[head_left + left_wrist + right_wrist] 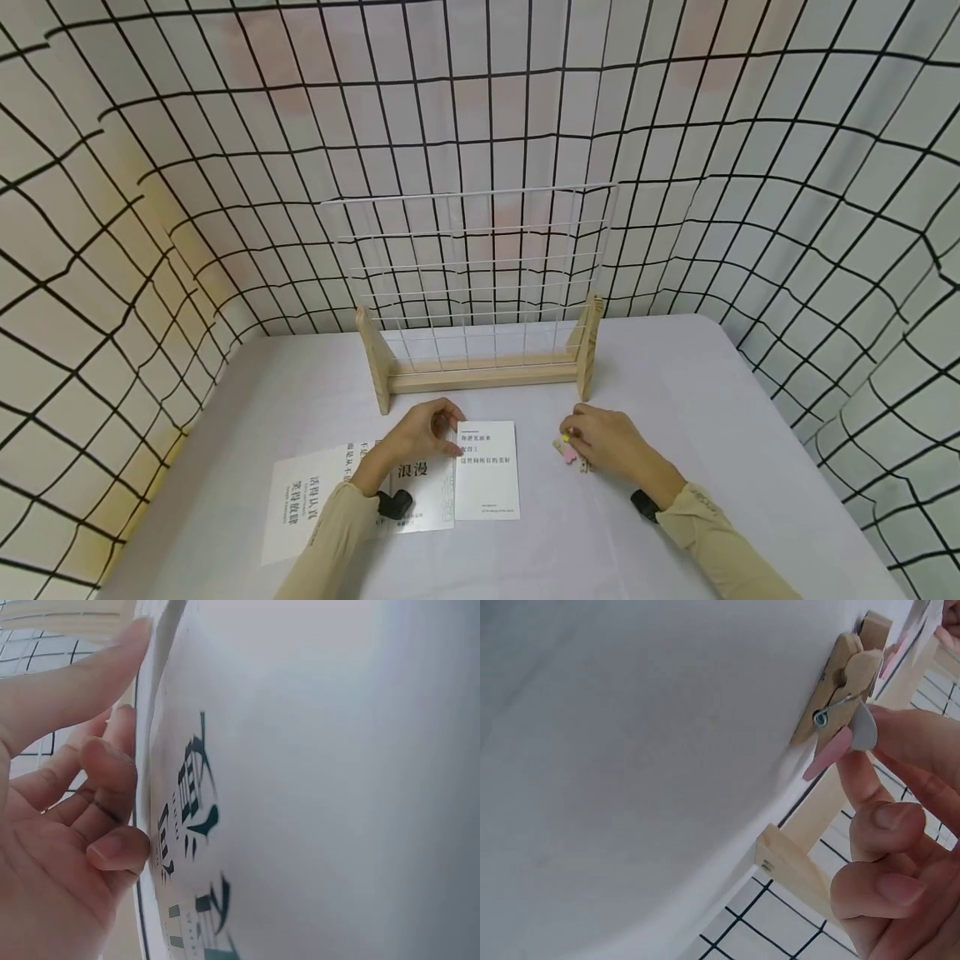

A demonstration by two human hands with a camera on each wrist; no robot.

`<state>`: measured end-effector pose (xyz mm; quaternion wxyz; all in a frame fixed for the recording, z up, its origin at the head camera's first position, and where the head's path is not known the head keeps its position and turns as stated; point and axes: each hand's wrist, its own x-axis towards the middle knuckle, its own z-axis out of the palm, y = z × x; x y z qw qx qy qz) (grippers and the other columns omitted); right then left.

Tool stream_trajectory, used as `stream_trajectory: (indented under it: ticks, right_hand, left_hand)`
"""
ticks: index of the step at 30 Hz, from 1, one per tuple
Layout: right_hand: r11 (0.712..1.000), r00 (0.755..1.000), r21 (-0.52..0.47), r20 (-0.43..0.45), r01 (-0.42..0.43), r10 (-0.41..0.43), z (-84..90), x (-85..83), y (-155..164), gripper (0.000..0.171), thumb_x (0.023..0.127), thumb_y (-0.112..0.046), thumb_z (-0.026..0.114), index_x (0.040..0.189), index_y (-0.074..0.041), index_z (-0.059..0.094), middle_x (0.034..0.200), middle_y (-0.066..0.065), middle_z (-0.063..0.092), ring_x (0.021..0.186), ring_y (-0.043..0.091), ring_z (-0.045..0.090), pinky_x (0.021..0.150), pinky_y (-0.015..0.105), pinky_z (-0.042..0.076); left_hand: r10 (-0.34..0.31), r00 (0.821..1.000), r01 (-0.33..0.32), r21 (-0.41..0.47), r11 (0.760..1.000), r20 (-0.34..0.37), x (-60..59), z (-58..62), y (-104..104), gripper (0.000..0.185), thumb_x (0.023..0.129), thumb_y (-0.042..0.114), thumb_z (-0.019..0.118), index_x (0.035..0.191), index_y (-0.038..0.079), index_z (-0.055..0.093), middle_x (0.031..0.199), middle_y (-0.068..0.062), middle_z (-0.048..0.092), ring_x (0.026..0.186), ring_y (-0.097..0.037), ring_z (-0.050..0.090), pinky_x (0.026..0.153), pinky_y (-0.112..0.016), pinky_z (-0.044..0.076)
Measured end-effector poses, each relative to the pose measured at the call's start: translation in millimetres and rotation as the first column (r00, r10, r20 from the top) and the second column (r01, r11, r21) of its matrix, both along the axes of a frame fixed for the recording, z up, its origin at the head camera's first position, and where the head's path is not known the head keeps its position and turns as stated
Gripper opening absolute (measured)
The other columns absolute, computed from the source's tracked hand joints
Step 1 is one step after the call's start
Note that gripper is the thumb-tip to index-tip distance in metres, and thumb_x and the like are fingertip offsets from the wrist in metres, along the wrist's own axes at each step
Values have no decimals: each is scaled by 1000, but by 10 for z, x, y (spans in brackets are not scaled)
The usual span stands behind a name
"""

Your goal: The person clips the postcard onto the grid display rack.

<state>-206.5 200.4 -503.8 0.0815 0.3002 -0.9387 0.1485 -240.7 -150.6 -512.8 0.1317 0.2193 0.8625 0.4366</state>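
Grid-patterned cloth walls enclose a pale worktop (720,400) carrying a wooden stand (480,367) with a white wire grid. In front of the stand, the right hand's (611,442) fingers (900,742) pinch a wooden clothespin (844,686) with a pink ornament; the left hand's (420,433) fingertips press the edge of a printed card (487,471). The peg's spring could snap shut or twist free if pinched off-centre, and the card may slide over the cards beneath it. The right palm hides most of the peg from above, and both wrist views crop the cards.
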Motion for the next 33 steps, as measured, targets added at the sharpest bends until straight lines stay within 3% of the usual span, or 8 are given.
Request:
stream_trajectory:
  ticks: [8, 15, 20, 26, 33]
  right_hand:
    - [984, 995, -172, 95, 55, -39, -26, 71, 69, 18, 91, -12, 79, 108, -12, 78, 92, -6, 67, 66, 0, 47, 56, 17, 37]
    - [908, 996, -418, 84, 13, 24, 32, 41, 98, 18, 84, -7, 85, 98, -13, 76, 87, -10, 71, 59, -6, 38, 50, 18, 36]
    - [888, 988, -460, 147, 22, 52, 104, 25, 91, 16, 85, -12, 84, 94, -16, 72, 82, -8, 72, 57, -5, 40, 48, 18, 36]
    - [846, 949, -529, 291, 56, 119, 153, 19, 97, 13, 93, -10, 77, 101, -12, 66, 79, 4, 77, 52, -2, 48, 45, 18, 37]
    - [787, 957, -612, 263, 70, 119, 187, -15, 103, 16, 91, -2, 76, 103, -9, 67, 89, 12, 79, 54, 15, 62, 43, 19, 44]
  left_hand:
    - [0, 1000, -5, 144, 990, 31, 111, -92, -84, 38, 85, 6, 84, 119, 5, 68, 101, -13, 66, 72, -11, 49, 63, -18, 41]
    - [46, 999, -50, 268, 962, 21, 113, -86, -90, 26, 93, 9, 76, 118, 6, 71, 99, -15, 68, 71, -9, 48, 61, -17, 40]
    - [92, 995, -97, 286, 953, 33, 63, -89, -82, 24, 94, 10, 76, 117, 7, 73, 98, -15, 70, 69, -8, 46, 59, -18, 37]
    - [127, 990, -142, 319, 937, 66, 58, -60, -62, 24, 95, 10, 75, 119, 10, 74, 105, -15, 74, 71, -9, 48, 62, -18, 36]
    - [215, 976, -211, 355, 911, 30, 37, 7, -9, 21, 94, 11, 77, 115, 12, 78, 94, -14, 73, 73, -10, 58, 63, -19, 43]
